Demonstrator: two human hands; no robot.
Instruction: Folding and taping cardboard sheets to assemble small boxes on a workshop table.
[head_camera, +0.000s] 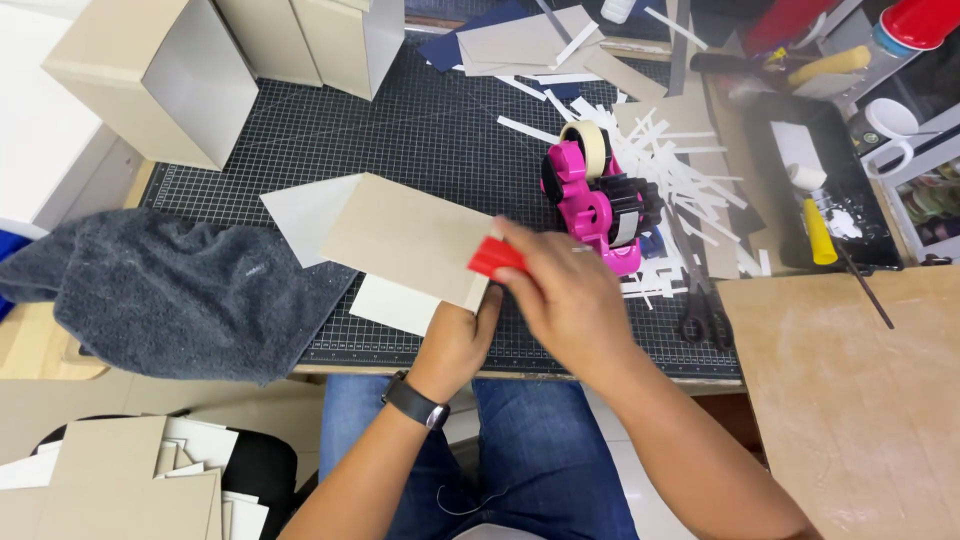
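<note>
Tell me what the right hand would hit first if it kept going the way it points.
The right hand points up-left with a red tool, already at the card panel's edge, so probably that panel comes first; depth is unclear.

**Wearer: clothing and accessories, head view**

Both forearms bare to the frame edge; no sleeves in view. Left hand (455, 340): bare, no rings visible. Left wrist carries a black wristwatch (416, 403) with a dark band and a rounded-rectangular case, small metallic edge showing at the case side. Right hand (565, 295): bare, no ring, band or glove visible. Legs in blue denim jeans (530, 450), mid-blue wash, seam visible. A thin dark thread lies on the denim near the lap.
</note>
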